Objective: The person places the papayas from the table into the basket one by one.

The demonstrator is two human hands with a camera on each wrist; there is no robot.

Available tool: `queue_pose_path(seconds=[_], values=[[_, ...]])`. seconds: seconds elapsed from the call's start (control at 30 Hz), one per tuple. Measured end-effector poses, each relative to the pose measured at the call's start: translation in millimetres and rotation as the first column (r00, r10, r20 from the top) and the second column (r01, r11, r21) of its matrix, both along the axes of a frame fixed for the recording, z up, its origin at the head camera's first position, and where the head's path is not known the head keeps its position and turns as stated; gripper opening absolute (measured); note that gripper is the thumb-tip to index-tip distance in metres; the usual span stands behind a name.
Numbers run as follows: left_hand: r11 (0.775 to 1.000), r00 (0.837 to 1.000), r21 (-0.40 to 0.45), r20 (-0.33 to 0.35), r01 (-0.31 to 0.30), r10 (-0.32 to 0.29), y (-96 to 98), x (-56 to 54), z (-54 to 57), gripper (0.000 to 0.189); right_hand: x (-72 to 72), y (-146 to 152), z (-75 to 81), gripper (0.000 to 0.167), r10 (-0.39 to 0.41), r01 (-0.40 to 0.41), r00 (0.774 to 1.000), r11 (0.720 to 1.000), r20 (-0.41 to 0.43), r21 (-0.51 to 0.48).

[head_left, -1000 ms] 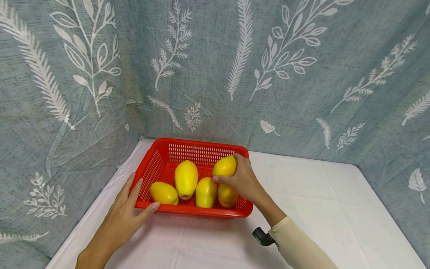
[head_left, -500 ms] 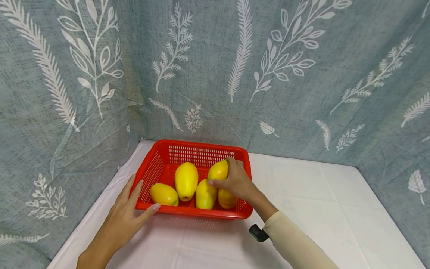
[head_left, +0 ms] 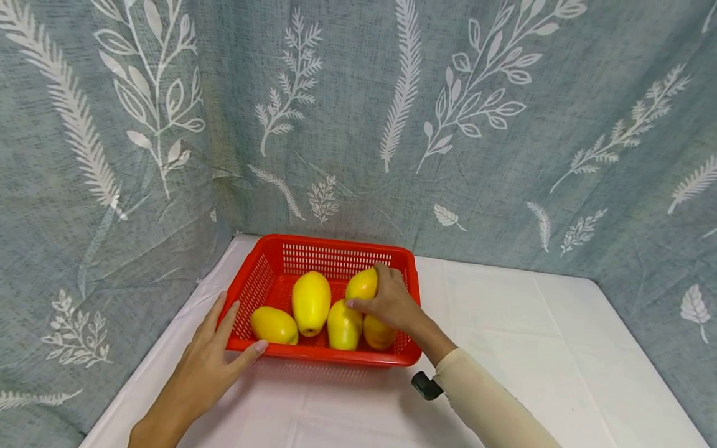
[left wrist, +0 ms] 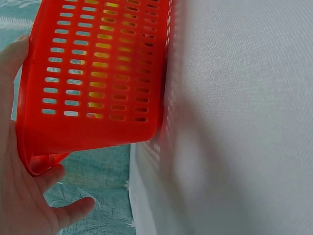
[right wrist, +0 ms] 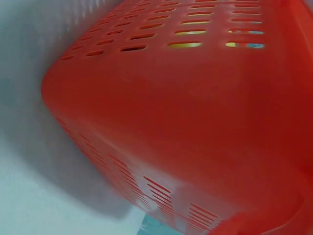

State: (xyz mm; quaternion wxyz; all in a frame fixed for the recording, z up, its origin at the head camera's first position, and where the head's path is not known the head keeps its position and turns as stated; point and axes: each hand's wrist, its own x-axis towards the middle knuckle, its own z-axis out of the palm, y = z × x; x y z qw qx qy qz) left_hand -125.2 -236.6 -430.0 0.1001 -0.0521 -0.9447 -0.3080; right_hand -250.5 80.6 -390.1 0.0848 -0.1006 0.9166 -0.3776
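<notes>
In the head view a red plastic basket [head_left: 330,354] with slotted sides holds several yellow mangoes. My right hand [head_left: 394,303] reaches into its right part and grips a mango [head_left: 361,284], with the thumb on the near side and the fingers over the far side. Below that hand lie a mango [head_left: 344,325] and a partly covered mango [head_left: 379,333]. Further left are a larger upright mango [head_left: 311,302] and one on its side [head_left: 274,325]. My left hand [head_left: 204,361] rests with fingers spread on the basket's near left corner, thumb on the front rim. The right wrist view shows only the basket's outside [right wrist: 161,103].
A white cloth [head_left: 504,348] covers the table under the basket. Grey-green curtains [head_left: 358,199] with white leaf prints stand close behind the basket and on both sides. A small black device [head_left: 427,386] sits at my right wrist.
My right hand has moved slightly left and down with the mango it grips, bringing it closer to the mango below. The left hand stays at the basket's corner.
</notes>
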Motion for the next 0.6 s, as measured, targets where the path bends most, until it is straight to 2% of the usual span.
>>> queue_pose_path(seconds=[0.2, 0.43, 0.6], values=[[1.0, 1.0, 0.0, -0.007, 0.001, -0.001, 0.1, 0.5, 0.5, 0.099, 0.9, -2.3, 0.7, 0.102, -0.015, 0.015, 1.0, 1.0, 0.022, 0.011], [1.0, 1.0, 0.004, -0.026, 0.005, -0.005, -0.4, 0.5, -0.5, 0.099, -1.1, -4.8, 2.5, 0.102, -0.053, 0.05, 0.997, 0.997, 0.049, 0.066], [1.0, 1.0, 0.0, -0.029, 0.003, -0.003, -0.3, 1.0, -0.5, 0.098, -3.5, -6.7, 0.1, 0.102, -0.049, 0.045, 0.997, 0.996, 0.057, 0.081]])
